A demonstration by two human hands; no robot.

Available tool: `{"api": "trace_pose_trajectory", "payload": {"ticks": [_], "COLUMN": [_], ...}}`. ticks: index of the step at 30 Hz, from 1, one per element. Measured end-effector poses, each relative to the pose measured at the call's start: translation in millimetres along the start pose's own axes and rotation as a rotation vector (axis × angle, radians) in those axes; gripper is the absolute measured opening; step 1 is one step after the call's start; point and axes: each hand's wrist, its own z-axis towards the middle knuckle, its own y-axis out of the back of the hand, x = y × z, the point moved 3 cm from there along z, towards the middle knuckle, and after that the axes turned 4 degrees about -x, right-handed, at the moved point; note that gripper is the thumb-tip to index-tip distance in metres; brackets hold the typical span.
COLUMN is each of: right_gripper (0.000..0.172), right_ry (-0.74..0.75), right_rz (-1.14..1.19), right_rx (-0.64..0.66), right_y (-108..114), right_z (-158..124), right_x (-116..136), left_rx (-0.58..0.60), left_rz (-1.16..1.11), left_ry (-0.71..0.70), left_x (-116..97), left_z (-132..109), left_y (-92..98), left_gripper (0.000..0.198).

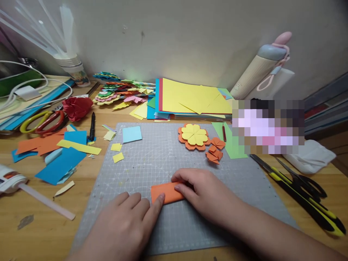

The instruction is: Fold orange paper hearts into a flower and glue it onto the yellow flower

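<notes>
A folded strip of orange paper (169,192) lies on the grey cutting mat (130,232). My left hand (127,219) has its fingers curled down, with one digit pressing on the paper's left end near the lower edge. At the other end, my right hand (202,190) pinches the paper between thumb and fingers; that end is partly hidden. Beyond the hands sits a layered yellow and orange paper flower (194,134), with smaller folded orange paper pieces (214,155) beside it. A light blue paper square (132,134) and small yellow paper squares (118,157) lie at the mat's upper left.
Paper scraps (65,163), red-handled scissors (49,121) and a glue gun (12,179) lie left. A paper stack (194,96) stands against the wall. At right are a yellow-black utility knife (307,203), black scissors (308,183) and a bottle (255,69).
</notes>
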Motion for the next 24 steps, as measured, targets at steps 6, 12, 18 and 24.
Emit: {"api": "trace_pose_trajectory", "payload": {"ticks": [6, 12, 18, 24], "right_gripper": [0.011, 0.008, 0.007, 0.01], "right_ry": [0.035, 0.093, 0.031, -0.019], "right_rz": [-0.055, -0.021, -0.02, 0.004], "right_rx": [-0.037, -0.067, -0.023, -0.044], "right_y": [-7.5, -6.6, -2.1, -5.4], "right_z": [-3.2, -6.8, -3.4, -2.7], "right_x": [1.5, -2.2, -2.7, -4.0], "left_rx": [-0.029, -0.1, -0.2, -0.165], "left_rz": [-0.096, -0.232, -0.287, -0.238], "left_ry": [0.007, 0.055, 0.089, 0.085], "left_x": [6.1, 14.2, 15.8, 13.0], "left_z": [-3.4, -15.4, -22.1, -19.5], "left_y": [-7.9, -26.1, -43.8, -33.5], "left_gripper": [0.053, 0.059, 0.067, 0.067]}}
